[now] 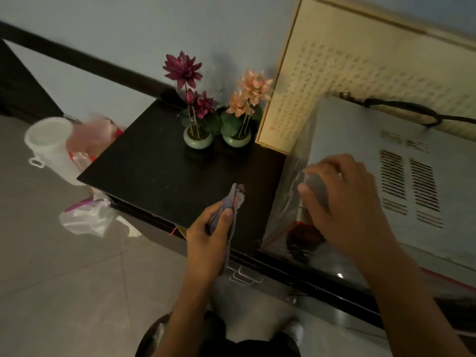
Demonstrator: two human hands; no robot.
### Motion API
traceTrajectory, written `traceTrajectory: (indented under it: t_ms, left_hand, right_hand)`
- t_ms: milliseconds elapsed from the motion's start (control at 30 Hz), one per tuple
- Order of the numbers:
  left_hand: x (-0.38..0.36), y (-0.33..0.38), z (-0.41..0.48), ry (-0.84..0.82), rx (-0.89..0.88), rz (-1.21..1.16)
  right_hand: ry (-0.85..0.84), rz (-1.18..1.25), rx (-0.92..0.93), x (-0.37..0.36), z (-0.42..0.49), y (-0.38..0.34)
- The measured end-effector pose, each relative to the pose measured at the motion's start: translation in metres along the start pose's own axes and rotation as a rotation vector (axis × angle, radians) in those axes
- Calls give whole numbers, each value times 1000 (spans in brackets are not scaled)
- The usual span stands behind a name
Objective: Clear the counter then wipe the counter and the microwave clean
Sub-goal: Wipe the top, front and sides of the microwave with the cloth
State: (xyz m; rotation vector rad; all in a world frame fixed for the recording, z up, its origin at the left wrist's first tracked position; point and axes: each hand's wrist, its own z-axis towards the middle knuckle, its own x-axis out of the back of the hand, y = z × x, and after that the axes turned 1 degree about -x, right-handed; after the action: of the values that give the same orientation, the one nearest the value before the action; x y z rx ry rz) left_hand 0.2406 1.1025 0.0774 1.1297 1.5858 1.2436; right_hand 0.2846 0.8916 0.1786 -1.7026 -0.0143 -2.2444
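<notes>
The left hand (pixel 216 235) has its fingers (pixel 228 215) curled tight around a bunched lilac cloth (pixel 233 202); one end pokes out past the thumb over the dark worktop (pixel 154 166), the other hangs below the palm. Held in a wad like that, it seems readied for wiping rather than spread flat for it.

The right hand (pixel 345 202) rests on the near left corner of the microwave (pixel 360 140). Its fingers are bent down over a greyish patch, perhaps a second rag or clear wrapping; blur hides which, so I cannot tell whether they grip anything or merely press.

Beyond the left fingers, well apart from them, two small green pots of artificial flowers (pixel 198 109) stand at the back of the worktop, beside a framed panel (pixel 322 70) leaning on the wall. They probably need lifting off for that corner to be wiped.
</notes>
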Motion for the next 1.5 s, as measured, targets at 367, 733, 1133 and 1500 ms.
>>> traceTrajectory:
  t_ms: [367, 733, 1133, 1500]
  left_hand:
    - [4, -40, -1, 4, 148, -145]
    - [-59, -53, -24, -220, -201, -33]
    - [-64, -26, -30, -245, -252, -96]
    - [-54, -56, -28, -157, 45, -34]
  right_hand:
    - [32, -23, -92, -10, 6, -14]
    - [53, -42, -116, -12, 3, -16]
    - [49, -30, -112, -13, 4, -15]
    - [35, -49, -118, -13, 4, -13]
